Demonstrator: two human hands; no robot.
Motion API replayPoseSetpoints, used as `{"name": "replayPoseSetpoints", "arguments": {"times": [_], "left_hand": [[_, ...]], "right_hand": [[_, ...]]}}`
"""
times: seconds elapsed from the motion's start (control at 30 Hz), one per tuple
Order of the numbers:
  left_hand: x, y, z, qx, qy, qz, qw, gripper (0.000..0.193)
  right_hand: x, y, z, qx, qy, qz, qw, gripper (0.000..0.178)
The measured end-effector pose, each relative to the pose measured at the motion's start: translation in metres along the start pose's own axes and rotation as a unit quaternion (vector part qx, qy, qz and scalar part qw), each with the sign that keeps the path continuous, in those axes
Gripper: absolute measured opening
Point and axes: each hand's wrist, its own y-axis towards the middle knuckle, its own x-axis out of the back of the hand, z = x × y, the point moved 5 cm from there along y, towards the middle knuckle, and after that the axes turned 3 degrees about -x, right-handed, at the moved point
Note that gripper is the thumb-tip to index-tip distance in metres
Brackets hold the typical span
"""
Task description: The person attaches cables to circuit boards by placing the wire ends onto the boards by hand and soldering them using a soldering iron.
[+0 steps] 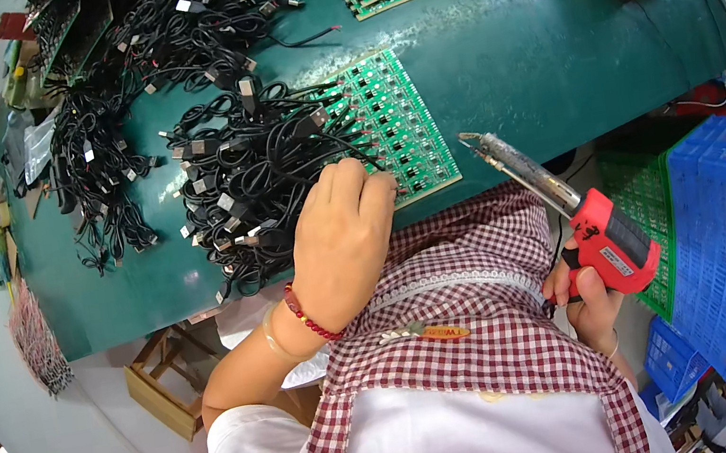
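Checked red-and-white apron (488,340) lay closest to the lens, over a white shirt. Left hand (340,235), fingers curled together, pressed on the near edge of a green circuit board panel (395,130) at the front of the green table (545,52), touching a heap of black cables (249,178). Right hand (591,299) was clamped on a red soldering gun (605,239), its tip raised just off the panel's right corner

Light was bright and even, with soft sheen patches on the green tabletop (545,52) right of the circuit board (394,125). Shadows stayed faint. Fisheye bending curved the tabletop's edges, a black vignette ringed the frame, and focus was sharp.
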Motion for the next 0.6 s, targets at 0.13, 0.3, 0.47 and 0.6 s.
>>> {"name": "replayPoseSetpoints", "arguments": {"times": [0.13, 0.3, 0.47, 0.6], "left_hand": [[-0.002, -0.006, -0.003, -0.023, 0.022, 0.027, 0.999, 0.016], [-0.002, -0.009, -0.003, -0.038, 0.020, 0.017, 0.999, 0.016], [-0.001, -0.007, -0.003, -0.036, 0.021, 0.024, 0.999, 0.019], [0.000, -0.007, -0.003, -0.033, 0.018, 0.015, 0.999, 0.021]], "right_hand": [[0.001, -0.009, -0.007, -0.046, -0.014, 0.033, 0.998, 0.046], [-0.001, -0.015, -0.012, -0.098, 0.027, 0.088, 0.991, 0.021], [-0.001, -0.016, -0.015, -0.098, -0.006, 0.095, 0.991, 0.021], [-0.003, -0.016, -0.017, -0.092, -0.012, 0.126, 0.988, 0.020]]}}
